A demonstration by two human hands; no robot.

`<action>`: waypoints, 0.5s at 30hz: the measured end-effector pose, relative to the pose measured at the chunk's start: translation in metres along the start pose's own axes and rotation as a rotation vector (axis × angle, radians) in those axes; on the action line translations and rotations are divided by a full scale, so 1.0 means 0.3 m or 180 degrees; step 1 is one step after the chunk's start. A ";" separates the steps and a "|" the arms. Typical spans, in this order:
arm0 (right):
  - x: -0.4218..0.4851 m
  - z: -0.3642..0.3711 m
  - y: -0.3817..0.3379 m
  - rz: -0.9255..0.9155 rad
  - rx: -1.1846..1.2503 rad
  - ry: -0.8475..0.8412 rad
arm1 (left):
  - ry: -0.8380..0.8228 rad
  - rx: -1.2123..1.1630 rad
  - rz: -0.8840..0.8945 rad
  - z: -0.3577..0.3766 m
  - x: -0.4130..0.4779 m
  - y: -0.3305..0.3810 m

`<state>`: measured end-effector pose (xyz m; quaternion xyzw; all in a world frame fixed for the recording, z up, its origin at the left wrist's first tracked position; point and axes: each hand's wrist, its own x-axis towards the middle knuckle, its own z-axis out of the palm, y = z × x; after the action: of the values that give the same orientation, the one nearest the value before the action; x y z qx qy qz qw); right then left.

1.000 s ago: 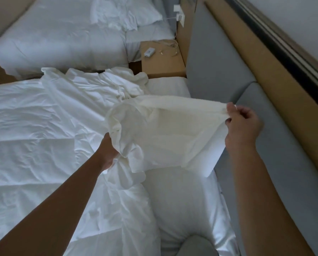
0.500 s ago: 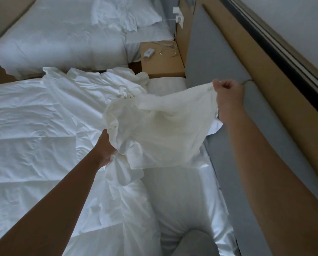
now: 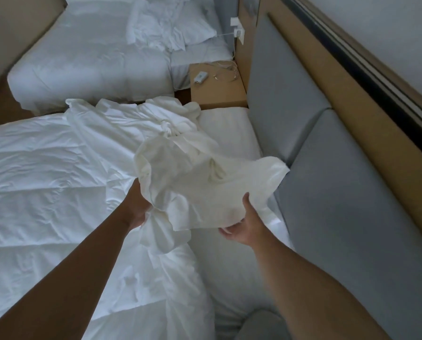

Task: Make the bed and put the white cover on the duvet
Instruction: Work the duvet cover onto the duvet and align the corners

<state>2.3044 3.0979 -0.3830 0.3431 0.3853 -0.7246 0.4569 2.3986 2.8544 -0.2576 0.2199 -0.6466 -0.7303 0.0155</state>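
Two hands, one cloth.

Item: white cover, crumpled, held up over the bed near its head end, between the quilted duvet and the grey headboard.

Grip: left hand clutches a gathered bunch, its fingers buried in the folds. Right hand is palm up beneath the near edge, thumb clamped over the top.

Lie: no clean long axis, as the cloth is too bunched. The raised part spans roughly left to right between the hands, and one loose corner points toward the headboard. A trailing length runs away over the duvet toward the far side of the bed.

Step in hand, as judged: finding an edge or the opening. Best done by working along one hem hand over hand to a corner, then shaking the cloth open so the opening faces the duvet. Pulling at the middle of the bunch would likely only tighten the twist.

Also present: table carrying a small white device and a cable, and a second bed beyond it.
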 end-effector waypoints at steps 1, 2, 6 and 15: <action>0.018 0.017 0.055 0.0019 0.0028 -0.0091 | 0.0031 0.0007 -0.0046 0.000 -0.005 -0.002; 0.026 0.046 0.082 -0.0035 0.0034 -0.0098 | 0.0053 0.0021 -0.0063 -0.002 -0.008 -0.003; 0.099 0.126 0.040 -0.0656 0.0200 0.0104 | 0.0014 0.0203 0.0022 -0.012 -0.014 -0.004; -0.463 0.313 -0.358 -0.2893 -0.1517 0.0963 | -0.0031 0.0415 0.0087 0.032 -0.023 0.027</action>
<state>2.2394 3.1021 -0.1948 0.1290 0.7104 -0.6844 0.1017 2.3994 2.8640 -0.2472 0.2080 -0.6958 -0.6874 0.0080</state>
